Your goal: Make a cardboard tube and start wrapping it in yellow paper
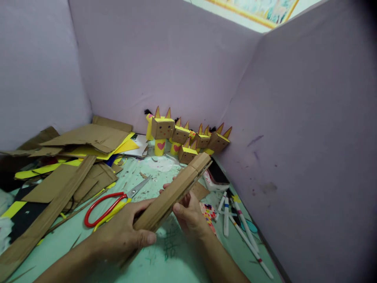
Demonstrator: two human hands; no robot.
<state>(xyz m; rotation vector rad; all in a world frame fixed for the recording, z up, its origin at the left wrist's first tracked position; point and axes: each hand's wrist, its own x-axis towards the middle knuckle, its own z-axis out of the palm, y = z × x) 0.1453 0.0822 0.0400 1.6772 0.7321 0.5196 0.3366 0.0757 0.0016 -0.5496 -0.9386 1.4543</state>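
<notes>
A long folded cardboard strip [173,192] slants up and to the right above the green table, held between both hands. My left hand [126,232] grips its lower part, the thumb lying along the near side. My right hand [190,216] closes around its middle from the right, thumb against the edge and fingers partly hidden behind the cardboard. Just left of the strip lie scissors [118,202] with one red and one yellow handle, their blades pointing up and to the right.
Cardboard sheets [85,137] and yellow paper pile up at left, with a long cardboard strip [53,216] across them. Several cardboard-headed figures [163,129] stand along the back wall. A phone [218,173] and several white markers [244,236] lie by the right wall [300,137].
</notes>
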